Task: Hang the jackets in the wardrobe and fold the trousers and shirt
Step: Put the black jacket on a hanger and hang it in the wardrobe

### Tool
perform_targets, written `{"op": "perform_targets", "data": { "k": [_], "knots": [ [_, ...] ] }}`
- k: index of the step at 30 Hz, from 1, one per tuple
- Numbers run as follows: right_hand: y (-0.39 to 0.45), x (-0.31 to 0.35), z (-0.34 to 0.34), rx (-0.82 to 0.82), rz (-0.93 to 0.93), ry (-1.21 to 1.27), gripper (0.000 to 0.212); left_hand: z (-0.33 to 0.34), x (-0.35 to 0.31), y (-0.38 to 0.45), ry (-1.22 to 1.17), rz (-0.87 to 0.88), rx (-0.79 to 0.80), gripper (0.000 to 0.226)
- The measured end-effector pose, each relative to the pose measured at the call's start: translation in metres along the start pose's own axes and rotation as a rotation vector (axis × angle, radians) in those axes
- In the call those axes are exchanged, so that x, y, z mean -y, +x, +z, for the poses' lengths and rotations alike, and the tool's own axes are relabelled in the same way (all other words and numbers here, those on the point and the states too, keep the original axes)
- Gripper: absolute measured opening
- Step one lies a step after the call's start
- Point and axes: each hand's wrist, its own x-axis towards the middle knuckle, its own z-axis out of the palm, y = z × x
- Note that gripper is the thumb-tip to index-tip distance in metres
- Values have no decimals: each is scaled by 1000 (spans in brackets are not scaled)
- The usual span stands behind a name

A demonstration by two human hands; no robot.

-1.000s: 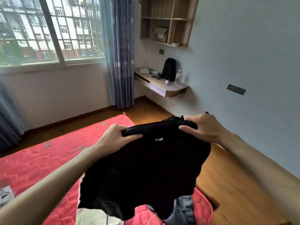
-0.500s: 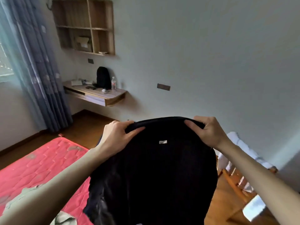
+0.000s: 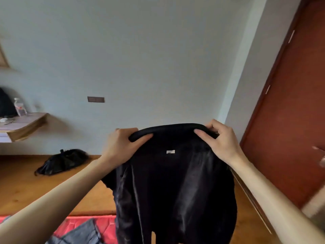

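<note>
Black jacket [image 3: 174, 187]: collar gripped by left hand [image 3: 121, 147] and right hand [image 3: 221, 140]; slick lining may slip if grip loosens.

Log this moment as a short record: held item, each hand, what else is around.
held item: black jacket, hanging open, lining and small white label facing the camera
left hand: left hand grips the collar at its left end
right hand: right hand grips the collar at its right end
below: red mattress with a grey garment on it
floor: wood, a black bag lying near the wall
left edge: wall shelf with a water bottle
right: reddish-brown door
hanger: none in view
</note>
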Motion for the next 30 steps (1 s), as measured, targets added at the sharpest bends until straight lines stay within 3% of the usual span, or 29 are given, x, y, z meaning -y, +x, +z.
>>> {"op": "perform_targets", "data": {
  "k": [9,18,27,30],
  "knots": [
    [-32,-43,-142,-216,101,-160,20,145,-108,40,-243,76,70,68],
    [-45,-62,-235,-487,127,-500,25,242,-203,81,-321,180,151,66],
    [-58,-37,-302,-769,245,-722,27,312,-295,121,-587,378,324,54],
    [-60,-23,-323,-836,293,-766,30,335,-325,126,-662,436,360,63]
  ]
}}
